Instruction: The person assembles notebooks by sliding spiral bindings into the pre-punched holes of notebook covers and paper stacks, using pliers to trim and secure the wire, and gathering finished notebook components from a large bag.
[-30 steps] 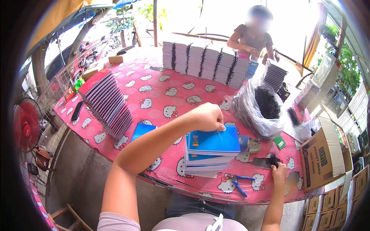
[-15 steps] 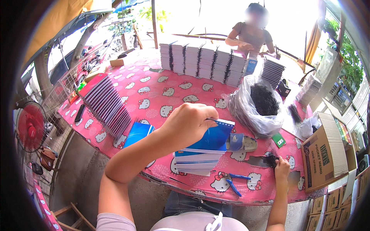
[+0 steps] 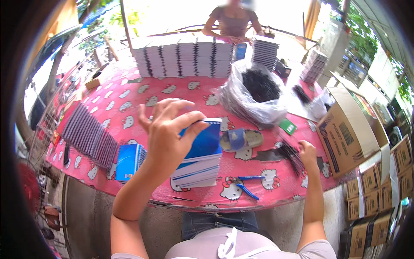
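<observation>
My left hand (image 3: 170,125) pinches the punched edge of a blue-covered notebook (image 3: 206,137) between thumb and forefinger, its other fingers lifted. That notebook tops a stack of loose notebooks (image 3: 196,172) with white page edges towards me. On the right, my right hand (image 3: 307,153) is closed at a small pile of black spiral binding coils (image 3: 290,156); motion blurs what lies in its fingers, seemingly coils. Between the hands lies a blue and grey slipper (image 3: 242,139). Nearer to me rests a pair of blue-handled pliers (image 3: 248,187).
A clear plastic bag (image 3: 241,101) full of black coils stands beyond the slipper, a green card (image 3: 287,126) beside it. Right is an open cardboard box (image 3: 349,138). Bound notebooks (image 3: 129,162) lie left by a tall stack (image 3: 90,136). A row of notebook stacks (image 3: 183,58) fronts another person (image 3: 235,21).
My view has swung right, so things sit further left. My left hand has loosened its outer fingers and lifted them. The right hand stays by the coil pile.
</observation>
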`<state>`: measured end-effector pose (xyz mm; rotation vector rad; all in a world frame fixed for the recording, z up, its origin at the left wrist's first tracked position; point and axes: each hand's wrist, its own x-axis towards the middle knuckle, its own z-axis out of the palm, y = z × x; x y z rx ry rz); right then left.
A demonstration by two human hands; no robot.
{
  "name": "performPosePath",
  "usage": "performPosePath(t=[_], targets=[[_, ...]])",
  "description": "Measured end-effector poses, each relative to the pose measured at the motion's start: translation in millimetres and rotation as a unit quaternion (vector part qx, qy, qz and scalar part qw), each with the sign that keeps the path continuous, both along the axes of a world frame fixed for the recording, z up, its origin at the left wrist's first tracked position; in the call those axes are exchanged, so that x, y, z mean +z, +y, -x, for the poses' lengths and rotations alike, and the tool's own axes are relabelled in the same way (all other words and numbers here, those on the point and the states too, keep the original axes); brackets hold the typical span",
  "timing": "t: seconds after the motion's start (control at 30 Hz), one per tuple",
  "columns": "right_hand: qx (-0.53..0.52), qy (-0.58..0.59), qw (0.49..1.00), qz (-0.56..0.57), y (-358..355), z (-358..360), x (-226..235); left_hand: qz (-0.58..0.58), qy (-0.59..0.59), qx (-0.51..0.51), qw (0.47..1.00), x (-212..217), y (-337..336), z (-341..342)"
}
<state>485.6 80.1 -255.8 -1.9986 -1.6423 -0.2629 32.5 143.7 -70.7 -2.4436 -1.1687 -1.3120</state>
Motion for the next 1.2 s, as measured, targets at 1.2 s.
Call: performPosePath(t=[1.2], targets=[[0.405, 0.330, 0.849, 0.075, 46, 227, 199, 0.043, -0.085, -0.021, 0.995, -6, -5, -3]])
